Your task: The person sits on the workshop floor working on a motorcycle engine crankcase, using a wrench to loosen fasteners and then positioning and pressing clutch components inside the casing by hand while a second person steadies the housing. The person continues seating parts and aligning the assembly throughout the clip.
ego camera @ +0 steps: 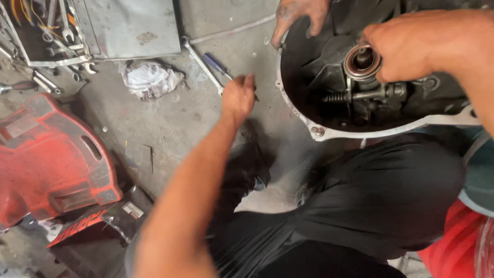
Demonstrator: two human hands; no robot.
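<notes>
Nearest the camera, the person's dark-trousered knees [381, 201] fill the lower frame, with a red plastic case [51, 159] lying on the concrete floor [170, 123] to the left. Beyond the knees, the left hand [238, 97] reaches down to the floor, its fingers closed loosely around the shaft end of a blue-handled screwdriver [216, 63] that lies beside a long spanner [201, 64]; whether the grip is firm cannot be told. To the right, a bell housing [309, 121] stands open toward the viewer, and the right hand [406, 46] is closed on the round bearing [363, 62] seated at its centre, above a coiled spring [335, 97] and lever. A second person's hand [298, 15] steadies the housing rim at the top. Farther off lie a white rag [149, 80] and an open tool tray [46, 31]. Judged from this view, good practice is to keep the bearing square on its sleeve with the right hand while the tool is fetched, to take the screwdriver by its handle rather than its shaft, and to have the helper hold the housing from rocking.
</notes>
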